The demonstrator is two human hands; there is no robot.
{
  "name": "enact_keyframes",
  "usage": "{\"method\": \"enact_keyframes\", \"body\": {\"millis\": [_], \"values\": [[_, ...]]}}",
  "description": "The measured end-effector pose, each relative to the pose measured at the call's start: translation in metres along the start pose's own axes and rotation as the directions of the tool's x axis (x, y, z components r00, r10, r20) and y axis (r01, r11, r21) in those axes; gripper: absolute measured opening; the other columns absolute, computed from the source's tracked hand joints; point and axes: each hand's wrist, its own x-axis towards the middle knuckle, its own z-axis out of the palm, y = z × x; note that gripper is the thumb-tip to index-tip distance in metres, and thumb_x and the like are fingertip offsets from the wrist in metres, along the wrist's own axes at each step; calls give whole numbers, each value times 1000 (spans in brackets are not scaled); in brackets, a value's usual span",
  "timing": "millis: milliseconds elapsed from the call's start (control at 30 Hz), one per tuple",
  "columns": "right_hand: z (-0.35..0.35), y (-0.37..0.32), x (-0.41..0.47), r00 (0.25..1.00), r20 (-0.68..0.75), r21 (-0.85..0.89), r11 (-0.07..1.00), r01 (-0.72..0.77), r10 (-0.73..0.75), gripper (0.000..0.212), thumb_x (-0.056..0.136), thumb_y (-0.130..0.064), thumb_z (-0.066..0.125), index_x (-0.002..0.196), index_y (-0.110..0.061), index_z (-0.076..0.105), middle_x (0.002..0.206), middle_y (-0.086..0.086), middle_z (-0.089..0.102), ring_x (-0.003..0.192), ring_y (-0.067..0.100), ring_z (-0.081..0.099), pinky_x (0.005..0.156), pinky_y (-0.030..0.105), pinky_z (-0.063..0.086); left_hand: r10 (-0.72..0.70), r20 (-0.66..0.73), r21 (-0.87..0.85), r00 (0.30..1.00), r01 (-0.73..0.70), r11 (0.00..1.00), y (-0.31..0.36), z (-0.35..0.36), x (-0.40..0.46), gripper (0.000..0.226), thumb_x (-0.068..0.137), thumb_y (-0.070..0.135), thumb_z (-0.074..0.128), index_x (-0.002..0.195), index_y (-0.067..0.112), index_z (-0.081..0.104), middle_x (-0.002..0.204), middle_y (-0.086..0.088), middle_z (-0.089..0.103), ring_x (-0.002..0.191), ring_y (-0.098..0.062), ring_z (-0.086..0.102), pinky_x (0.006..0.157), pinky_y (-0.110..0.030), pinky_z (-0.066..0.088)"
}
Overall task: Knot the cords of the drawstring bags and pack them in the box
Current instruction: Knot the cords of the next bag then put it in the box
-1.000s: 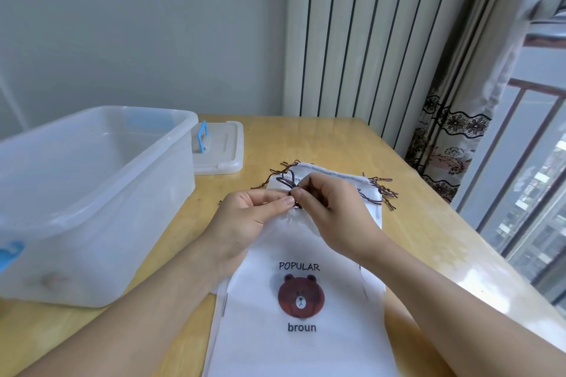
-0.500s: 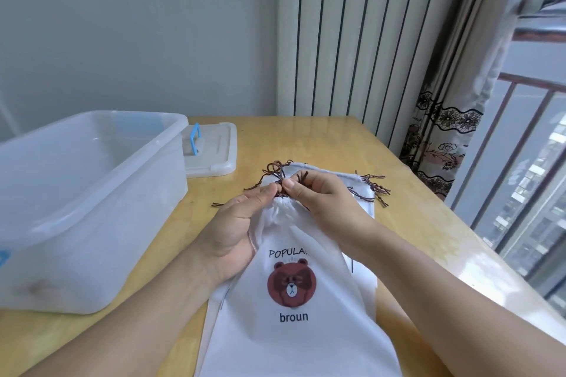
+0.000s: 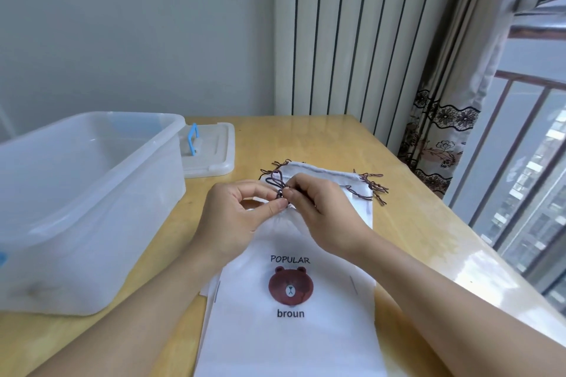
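My left hand [image 3: 232, 217] and my right hand [image 3: 318, 211] meet at the gathered mouth of the top drawstring bag [image 3: 291, 309], and both pinch its dark brown cord [image 3: 275, 185] between thumb and fingertips: the left thumb and forefinger hold it at the neck, the right fingers curl round the strands just beside them. Above my fingers the cord stands up in a small loop with loose ends. The bag is white, thin fabric, puckered where the cord has drawn it in, and flat below; it carries a brown bear face with "POPULAR" printed above and "broun" below. It lies on a stack of more white bags [image 3: 358, 190], whose top hem shows just beyond my hands, with frayed brown cord ends [image 3: 375, 188] splayed out at the right corner of the hem and a few at the left. The stack rests on the wooden table [image 3: 306, 138]. Left of the bags stands the translucent plastic box [image 3: 85, 211], open, and its lid [image 3: 214, 150] with a blue handle lies flat just behind the box's far right corner.
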Motion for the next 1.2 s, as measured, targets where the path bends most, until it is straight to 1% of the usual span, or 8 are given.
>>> {"method": "enact_keyframes", "body": {"millis": [233, 400, 533, 700, 767, 867, 1000, 1200], "values": [[1, -1, 0, 995, -68, -59, 996, 69, -73, 22, 103, -14, 53, 85, -6, 62, 64, -9, 52, 60, 6, 46, 57, 17, 34, 135, -20, 150, 991, -130, 980, 2, 0, -4, 22, 85, 5, 76, 84, 26, 81, 88, 14, 76, 87, -8, 72, 79, -30, 58], [0, 1, 1, 990, -113, -143, 988, 65, -82, 25, 103, -14, 53, 80, -8, 58, 61, -13, 47, 58, 6, 45, 54, 18, 32, 231, -74, 349, 970, -192, 917, 2, -1, -5, 11, 88, 10, 74, 84, 17, 81, 77, 10, 77, 74, -4, 72, 71, -27, 58], [-1, -1, 1, 992, -118, -110, 993, 39, -52, 25, 103, -13, 53, 79, -11, 57, 60, -13, 46, 58, 5, 45, 56, 16, 33, -61, -54, 28, 997, 62, 998, 7, -6, 0, 8, 87, 12, 75, 80, 14, 78, 82, 3, 78, 78, -6, 71, 77, -18, 52], [-3, -6, 0, 994, -96, -90, 995, 49, -58, 24, 103, -11, 54, 80, -8, 58, 61, -13, 46, 59, 4, 45, 57, 15, 33, -347, 222, -337, 911, 406, 849, 8, -10, 1, 13, 82, 26, 79, 86, 15, 75, 87, -10, 71, 78, -22, 60, 85, -42, 41], [-5, -5, 0, 993, -104, -83, 996, 42, -50, 24, 103, -11, 54, 79, -10, 57, 60, -14, 45, 58, 4, 45, 56, 15, 33, -337, 199, -326, 920, 387, 863, 10, -9, 0, 10, 81, 24, 77, 82, 14, 74, 83, -6, 72, 75, -18, 61, 83, -37, 43], [-5, -2, 1, 994, -102, -105, 994, 28, -39, 24, 103, -13, 54, 80, -9, 57, 58, -13, 45, 57, 6, 43, 55, 18, 33, -181, 85, -44, 980, 185, 982, 12, -9, -1, 7, 85, 16, 76, 81, 11, 74, 80, 4, 74, 75, -7, 67, 77, -23, 51], [-3, -3, -1, 995, -88, -125, 991, 41, -52, 23, 102, -13, 55, 79, -11, 58, 59, -14, 45, 58, 6, 44, 55, 17, 33, -21, 81, 216, 996, 3, 976, 12, -8, -6, 13, 83, 13, 79, 75, 21, 73, 81, 8, 74, 78, -10, 72, 79, -28, 58], [1, -8, -1, 993, -103, -97, 995, 39, -49, 26, 102, -12, 56, 77, -19, 55, 59, -16, 45, 59, 3, 47, 57, 15, 34, -160, -10, -125, 987, 157, 980, 13, 0, -7, 25, 78, -2, 80, 93, 15, 68, 78, 1, 76, 77, -10, 71, 76, -18, 56]]}}
